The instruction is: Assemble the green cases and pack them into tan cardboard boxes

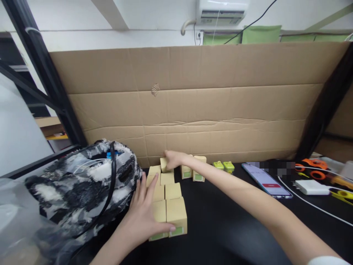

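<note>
Small tan boxes with green labels stand in two columns, the nearest right one [177,211] facing me. My left hand [143,209] lies against the left side of the columns, fingers spread, its thumb across the front of the near boxes. At the far end of the right column, my right hand [173,160] has its fingers closed on a small box [164,165]; its fingertips are partly hidden. Two more boxes, one of them at the right [199,170], stand apart beyond my right forearm.
A furry black-and-white bag [118,195] sits left of the boxes. Two small green items [228,167], a phone [266,180], a white charger [311,187] with a cable and an orange toy [313,167] lie right. A cardboard panel [193,106] stands behind.
</note>
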{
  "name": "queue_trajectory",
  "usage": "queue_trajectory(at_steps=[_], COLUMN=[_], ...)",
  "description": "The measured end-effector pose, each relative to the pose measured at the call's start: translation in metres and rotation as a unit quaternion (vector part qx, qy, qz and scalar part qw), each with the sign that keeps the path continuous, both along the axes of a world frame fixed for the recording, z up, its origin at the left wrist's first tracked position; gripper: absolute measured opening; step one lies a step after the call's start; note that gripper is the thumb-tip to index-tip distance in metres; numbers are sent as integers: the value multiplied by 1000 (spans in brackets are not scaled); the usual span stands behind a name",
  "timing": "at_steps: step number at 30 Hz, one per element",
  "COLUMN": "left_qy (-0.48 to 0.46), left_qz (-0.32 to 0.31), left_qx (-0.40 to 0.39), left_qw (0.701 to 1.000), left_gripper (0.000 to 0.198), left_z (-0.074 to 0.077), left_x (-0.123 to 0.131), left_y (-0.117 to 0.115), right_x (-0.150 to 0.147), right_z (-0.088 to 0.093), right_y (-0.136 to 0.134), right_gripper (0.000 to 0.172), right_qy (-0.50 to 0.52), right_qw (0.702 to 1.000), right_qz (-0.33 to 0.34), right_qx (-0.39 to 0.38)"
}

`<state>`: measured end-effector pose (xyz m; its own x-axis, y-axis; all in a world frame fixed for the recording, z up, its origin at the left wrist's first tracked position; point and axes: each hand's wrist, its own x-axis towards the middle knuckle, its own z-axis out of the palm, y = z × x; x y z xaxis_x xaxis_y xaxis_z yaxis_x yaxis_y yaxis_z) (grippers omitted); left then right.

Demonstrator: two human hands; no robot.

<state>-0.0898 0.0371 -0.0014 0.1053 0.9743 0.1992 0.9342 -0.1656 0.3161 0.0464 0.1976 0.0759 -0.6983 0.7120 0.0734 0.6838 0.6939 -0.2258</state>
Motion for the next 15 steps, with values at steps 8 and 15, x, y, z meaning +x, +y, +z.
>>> queue_trajectory(at_steps=[8, 15], left_qy=[-124, -137], left_qz=[-33, -35], left_qx=[48, 3], left_qw=[991, 990], left_gripper=[145, 147], left_z=[-31, -20], left_x=[-7, 0], left_y=[9, 10], right_x=[-19, -28], right_z=[-18, -43], right_y=[-5, -20], right_gripper=[33, 33], right_qy=[15, 14], right_qw=[999, 993], right_qz=[38, 114], right_qx=[7, 36])
